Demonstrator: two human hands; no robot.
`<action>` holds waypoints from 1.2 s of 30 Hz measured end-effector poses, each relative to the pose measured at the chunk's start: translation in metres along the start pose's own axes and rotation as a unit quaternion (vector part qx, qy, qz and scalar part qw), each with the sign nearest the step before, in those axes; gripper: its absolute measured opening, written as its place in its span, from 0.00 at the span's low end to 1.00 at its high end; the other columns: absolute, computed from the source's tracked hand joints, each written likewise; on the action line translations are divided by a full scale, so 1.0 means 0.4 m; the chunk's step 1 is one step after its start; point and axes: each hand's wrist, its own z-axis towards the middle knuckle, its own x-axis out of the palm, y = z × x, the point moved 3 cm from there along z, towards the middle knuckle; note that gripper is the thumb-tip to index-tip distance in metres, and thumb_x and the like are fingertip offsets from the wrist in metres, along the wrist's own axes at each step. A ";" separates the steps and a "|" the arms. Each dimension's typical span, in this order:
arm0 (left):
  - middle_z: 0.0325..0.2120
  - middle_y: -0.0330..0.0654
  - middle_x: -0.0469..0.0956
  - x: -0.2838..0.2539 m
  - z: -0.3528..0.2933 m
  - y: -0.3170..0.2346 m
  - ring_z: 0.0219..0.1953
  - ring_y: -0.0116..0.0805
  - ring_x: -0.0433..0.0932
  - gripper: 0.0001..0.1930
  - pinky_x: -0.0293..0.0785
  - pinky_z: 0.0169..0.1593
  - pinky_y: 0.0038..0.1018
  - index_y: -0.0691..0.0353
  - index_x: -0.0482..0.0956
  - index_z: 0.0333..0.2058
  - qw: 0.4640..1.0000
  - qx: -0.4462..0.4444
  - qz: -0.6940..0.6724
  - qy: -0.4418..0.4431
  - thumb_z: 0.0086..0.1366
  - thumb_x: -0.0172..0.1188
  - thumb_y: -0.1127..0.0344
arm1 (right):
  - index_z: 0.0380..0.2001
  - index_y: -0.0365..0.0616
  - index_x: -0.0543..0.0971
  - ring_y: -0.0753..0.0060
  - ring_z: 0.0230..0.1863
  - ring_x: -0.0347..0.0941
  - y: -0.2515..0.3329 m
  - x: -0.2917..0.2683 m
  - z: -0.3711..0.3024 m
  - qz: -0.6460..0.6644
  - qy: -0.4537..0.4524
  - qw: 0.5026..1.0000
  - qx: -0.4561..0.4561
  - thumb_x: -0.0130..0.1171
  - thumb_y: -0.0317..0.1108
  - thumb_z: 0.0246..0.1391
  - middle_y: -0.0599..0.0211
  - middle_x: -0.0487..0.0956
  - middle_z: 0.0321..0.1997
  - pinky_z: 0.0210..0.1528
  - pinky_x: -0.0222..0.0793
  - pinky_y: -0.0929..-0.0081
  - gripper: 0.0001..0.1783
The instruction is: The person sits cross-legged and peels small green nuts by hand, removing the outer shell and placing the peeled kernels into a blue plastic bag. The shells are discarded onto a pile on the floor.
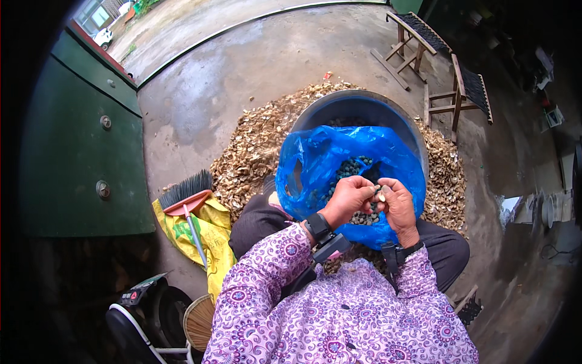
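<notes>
My left hand (350, 199) and my right hand (397, 205) are close together above an open blue plastic bag (309, 148). Both have their fingers pinched. A small pale piece (381, 196), like a bit of shell, shows at my right fingertips. What my left fingers hold is too hidden to make out. Inside the bag lie many small round kernels (364, 218), dark bluish under the plastic. The bag sits in a wide metal basin (422, 136), draped over its near side.
Light-brown husks (257, 142), like peanut shells, are heaped around the basin. On the left are a broom (189, 195) on a yellow sack (215, 224) and a green door (85, 151). Wooden folding stools (418, 36) stand at the far right. A straw brush (199, 321) is at lower left.
</notes>
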 end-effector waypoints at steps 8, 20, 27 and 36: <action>0.18 0.38 0.70 0.030 -0.016 -0.015 0.18 0.24 0.69 0.08 0.71 0.21 0.22 0.67 0.71 0.28 0.998 0.012 0.052 0.025 0.55 0.54 0.67 | 0.31 0.38 0.72 0.85 0.17 0.62 0.077 -0.091 0.005 0.034 -0.023 0.996 -0.081 0.48 0.36 0.54 0.73 0.71 0.20 0.19 0.61 0.87 0.11; 0.22 0.39 0.70 0.015 0.016 -0.028 0.21 0.26 0.70 0.11 0.72 0.24 0.24 0.67 0.72 0.32 0.998 0.015 0.056 0.009 0.54 0.54 0.65 | 0.34 0.37 0.73 0.62 0.30 0.73 -0.145 -0.216 0.104 -0.447 -0.042 0.894 0.004 0.50 0.33 0.47 0.59 0.76 0.30 0.32 0.69 0.74 0.12; 0.17 0.38 0.71 -0.035 -0.030 -0.081 0.15 0.24 0.69 0.06 0.70 0.20 0.21 0.63 0.72 0.25 0.997 0.056 0.051 -0.030 0.54 0.55 0.67 | 0.41 0.42 0.72 0.54 0.47 0.66 -0.347 -0.317 0.222 -0.652 0.021 0.756 -0.047 0.46 0.30 0.44 0.52 0.72 0.44 0.49 0.62 0.67 0.17; 0.15 0.35 0.69 -0.035 0.000 0.048 0.13 0.22 0.67 0.09 0.66 0.16 0.19 0.61 0.70 0.25 0.995 0.067 0.066 0.027 0.56 0.52 0.61 | 0.23 0.40 0.76 0.45 0.31 0.70 -0.393 -0.369 0.179 -0.645 -0.006 0.756 -0.111 0.58 0.36 0.35 0.50 0.75 0.27 0.31 0.65 0.59 0.11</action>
